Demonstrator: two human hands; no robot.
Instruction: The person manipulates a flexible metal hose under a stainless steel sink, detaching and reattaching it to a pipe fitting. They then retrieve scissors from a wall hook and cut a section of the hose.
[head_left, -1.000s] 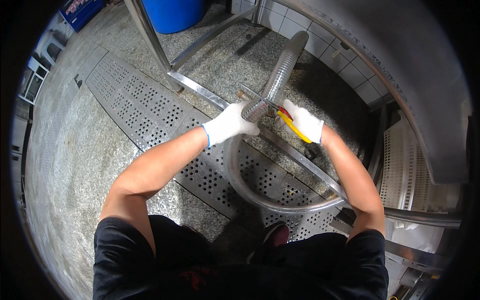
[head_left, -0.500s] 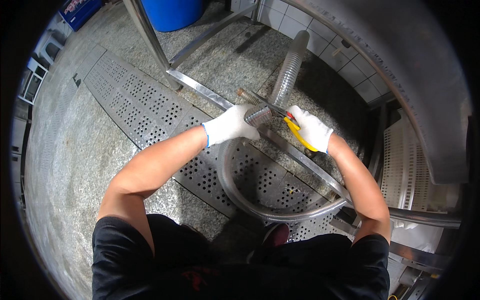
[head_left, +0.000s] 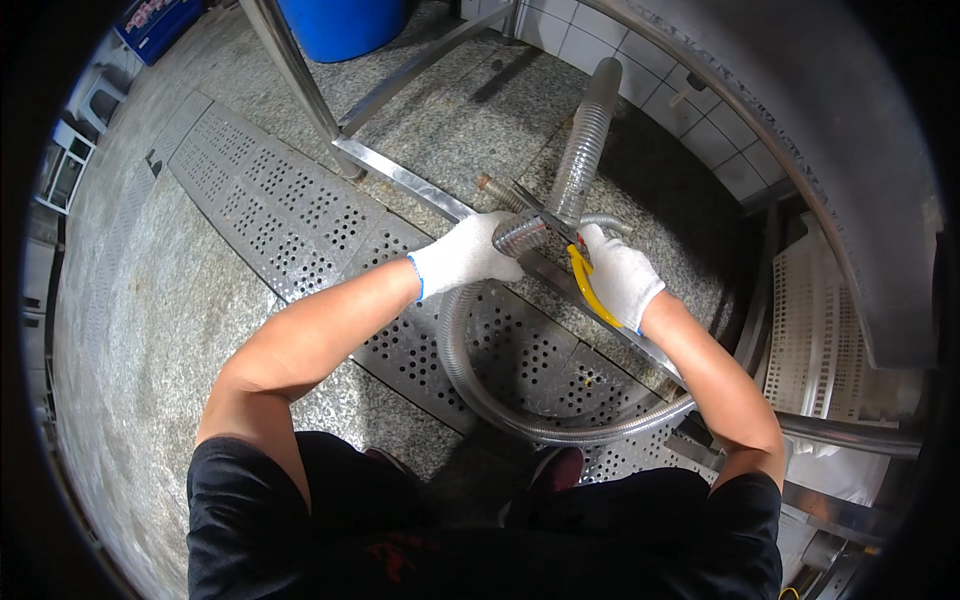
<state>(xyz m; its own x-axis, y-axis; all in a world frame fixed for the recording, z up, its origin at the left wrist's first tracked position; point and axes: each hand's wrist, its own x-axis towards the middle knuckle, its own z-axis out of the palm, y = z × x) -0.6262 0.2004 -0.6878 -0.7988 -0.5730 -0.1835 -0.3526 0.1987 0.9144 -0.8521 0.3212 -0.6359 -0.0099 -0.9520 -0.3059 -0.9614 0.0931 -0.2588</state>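
Observation:
In a white knitted glove, my left hand (head_left: pixel 465 255) is closed round the end of a clear wire-ribbed hose (head_left: pixel 520 236). The hose's thicker length (head_left: pixel 583 150) runs away toward the tiled wall. My right hand (head_left: pixel 622 277), gloved the same way, grips a pair of scissors (head_left: pixel 590 290) with yellow and red handles. Their dark blades lie across the hose just right of my left hand; how deep they sit in it I cannot tell. Beyond the blades lies a thin ribbed hose with a brownish end (head_left: pixel 486 184).
Beneath my hands runs a steel frame bar (head_left: pixel 400 180). A thinner clear hose (head_left: pixel 560 433) curves over the perforated drain cover (head_left: pixel 300 210). A blue barrel (head_left: pixel 343 28) stands at the back, white plastic crates (head_left: pixel 815 320) at right, below a steel sink-like edge (head_left: pixel 870 300).
My right hand has shifted slightly nearer to me, and the scissors' handles have swung steeper. My left hand and the hose end have moved slightly right. A thin hose piece now shows beyond the scissors.

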